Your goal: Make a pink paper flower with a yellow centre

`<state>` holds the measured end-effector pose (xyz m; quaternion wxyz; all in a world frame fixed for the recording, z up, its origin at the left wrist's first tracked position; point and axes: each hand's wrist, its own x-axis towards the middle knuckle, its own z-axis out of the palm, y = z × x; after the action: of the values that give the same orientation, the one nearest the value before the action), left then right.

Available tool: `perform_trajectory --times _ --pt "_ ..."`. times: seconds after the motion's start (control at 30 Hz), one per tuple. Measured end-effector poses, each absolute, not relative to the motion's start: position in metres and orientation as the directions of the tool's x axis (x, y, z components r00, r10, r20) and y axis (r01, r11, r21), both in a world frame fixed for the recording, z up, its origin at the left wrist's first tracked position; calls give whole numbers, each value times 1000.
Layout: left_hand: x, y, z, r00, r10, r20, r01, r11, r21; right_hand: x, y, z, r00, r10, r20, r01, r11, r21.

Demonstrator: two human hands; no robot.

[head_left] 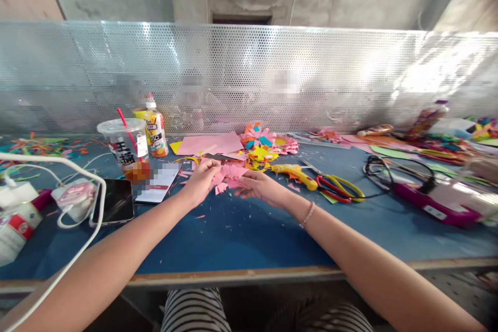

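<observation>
A pink paper flower (230, 172) is held between my two hands, just above the blue table (233, 249). My left hand (203, 180) pinches its left side with thumb and fingers. From the right, my right hand (264, 187) grips the other edge, its fingers partly under the paper. Pink scraps lie around and below it. Just beyond are a pink paper sheet (212, 143) and finished-looking paper flowers in pink (257, 136) and yellow (262, 153). A yellow glue gun (295, 174) lies to the right of my right hand, beside red-and-yellow-handled scissors (342, 189).
At left stand a plastic cup with a red straw (126, 148) and a juice bottle (156, 129), near two phones (114, 201) and white cables. A purple power strip (436, 205) with black cable lies right. A perforated metal screen (249, 78) runs along the back.
</observation>
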<state>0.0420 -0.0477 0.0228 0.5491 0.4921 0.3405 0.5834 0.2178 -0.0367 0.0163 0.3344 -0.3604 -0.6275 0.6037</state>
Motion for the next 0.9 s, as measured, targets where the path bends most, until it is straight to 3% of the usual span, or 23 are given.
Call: perform_trajectory --times 0.1,0.27,0.4,0.53,0.9 --pt "43 -50 22 123 972 201 -301 -157 941 218 -41 19 -594 800 -81 -16 -113 -993" --pt "44 -51 22 107 975 197 -269 -163 949 221 -37 18 -586 801 -121 -43 -180 -983" --pt "43 -51 23 81 976 202 -263 -175 949 221 -34 15 -507 861 -33 -70 -79 -994" --pt "40 -46 21 -50 979 196 -201 -202 958 220 -34 16 -429 901 59 -44 44 -998" --pt "30 -29 13 -144 977 157 -184 -182 966 221 -32 17 -366 920 139 -55 128 -990"
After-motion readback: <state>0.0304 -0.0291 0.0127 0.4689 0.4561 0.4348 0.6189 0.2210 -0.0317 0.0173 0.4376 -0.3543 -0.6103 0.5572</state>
